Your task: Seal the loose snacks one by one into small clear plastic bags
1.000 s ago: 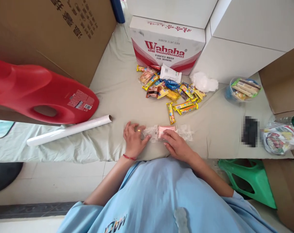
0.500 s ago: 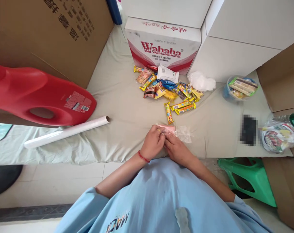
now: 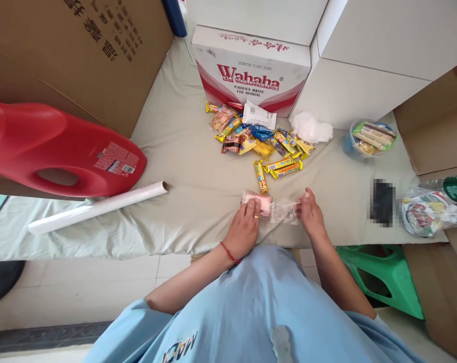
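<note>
Packet (image 3: 266, 203), pink in crinkled clear wrap (image 3: 283, 213), left hand (image 3: 246, 226) atop, right hand (image 3: 312, 217) at wrap's end, grips unclear

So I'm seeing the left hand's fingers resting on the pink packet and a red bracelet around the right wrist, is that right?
Not quite: the red bracelet is on the wrist of the left hand, as the head view shows. That hand's fingers do rest on the pink packet.

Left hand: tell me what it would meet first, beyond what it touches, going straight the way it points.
Past the pink packet it touches, the left hand would probably meet the nearest yellow bar, if kept low; its height is hard to judge.
</note>
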Available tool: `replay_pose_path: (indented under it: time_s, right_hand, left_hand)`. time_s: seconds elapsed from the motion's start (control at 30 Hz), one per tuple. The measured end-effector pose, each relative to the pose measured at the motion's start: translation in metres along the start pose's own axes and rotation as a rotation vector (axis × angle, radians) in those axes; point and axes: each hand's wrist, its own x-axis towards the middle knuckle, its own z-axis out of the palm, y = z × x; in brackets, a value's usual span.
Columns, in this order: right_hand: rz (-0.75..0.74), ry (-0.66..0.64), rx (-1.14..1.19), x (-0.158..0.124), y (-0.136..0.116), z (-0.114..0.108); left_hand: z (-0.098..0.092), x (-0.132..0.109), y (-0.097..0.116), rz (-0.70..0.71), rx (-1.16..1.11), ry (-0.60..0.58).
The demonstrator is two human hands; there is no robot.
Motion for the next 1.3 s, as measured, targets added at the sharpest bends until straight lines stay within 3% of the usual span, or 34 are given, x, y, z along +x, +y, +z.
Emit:
replay_pose_path:
  time_s: [0.13,0.2,0.27,0.4,0.47,0.63,0.8,0.97,1.03,1.1,1.17,1.2,1.3]
  right_hand:
    - [0.207,-0.271,0.181,-0.006,-0.011,0.012]
    - [0.156,-0.356,0.190,-0.013,-0.018,0.014]
    - [0.040,-0.359,0.122,-0.019,-0.025,0.013]
    - [-0.291,-0.235,-0.245,-0.025,-0.053,0.013]
    - [-0.422,-0.246,-0.463,-0.025,-0.074,0.022]
    - [-0.436,-0.380,-0.854,-0.018,-0.112,0.062]
    - [-0.571,-0.414,-0.776,-0.018,-0.102,0.085]
    - [-0.616,-0.405,-0.690,-0.021,-0.082,0.082]
    - [-0.624,-0.417,-0.636,-0.020,-0.077,0.079]
    - [-0.643,-0.429,-0.559,-0.018,-0.072,0.076]
    - [-0.656,-0.424,-0.482,-0.017,-0.068,0.075]
    - [-0.660,-0.418,-0.447,-0.016,-0.067,0.075]
    - [-0.665,-0.407,-0.357,-0.017,-0.063,0.076]
  left_hand:
    - [0.001,-0.002,0.001,0.010,0.036,-0.008]
    - [0.001,-0.004,0.001,0.016,0.042,-0.013]
    - [0.001,-0.004,0.000,0.020,0.046,-0.015]
    - [0.000,-0.003,-0.002,0.045,0.033,-0.021]
    - [0.000,-0.002,-0.002,0.077,0.027,-0.026]
    - [0.003,-0.001,-0.004,0.106,0.025,-0.031]
    - [0.006,-0.010,-0.008,0.113,-0.121,0.013]
    - [-0.022,-0.023,-0.030,0.213,-0.393,0.033]
    - [-0.034,-0.025,-0.043,0.081,-0.530,0.102]
    - [-0.040,-0.020,-0.054,-0.230,-0.609,0.170]
    - [-0.040,-0.010,-0.058,-0.505,-0.617,0.141]
    - [-0.038,-0.003,-0.058,-0.560,-0.610,0.086]
    - [-0.032,0.019,-0.050,-0.544,-0.581,-0.067]
